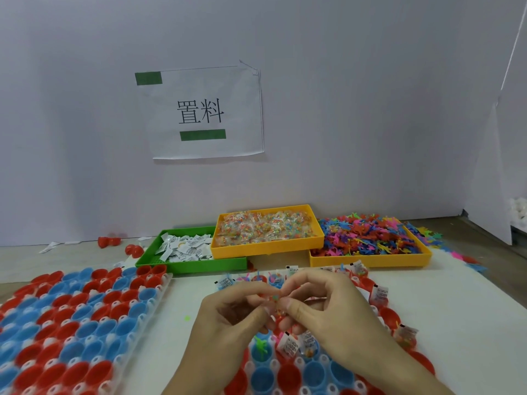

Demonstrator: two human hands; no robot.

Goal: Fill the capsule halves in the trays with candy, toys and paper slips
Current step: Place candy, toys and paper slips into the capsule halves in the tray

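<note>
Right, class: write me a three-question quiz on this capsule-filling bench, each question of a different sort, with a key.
1. True or false: the green bin holds the paper slips.
2. Which bin sits between the other two? A) the orange bin of candy packets B) the orange bin of plastic toys C) the green bin
3. Fill in: both hands meet over the ____ capsule tray.

Key:
1. True.
2. A.
3. Right: the left hand and right hand pinch something small over the right tray; the left tray holds only empty halves.
</note>
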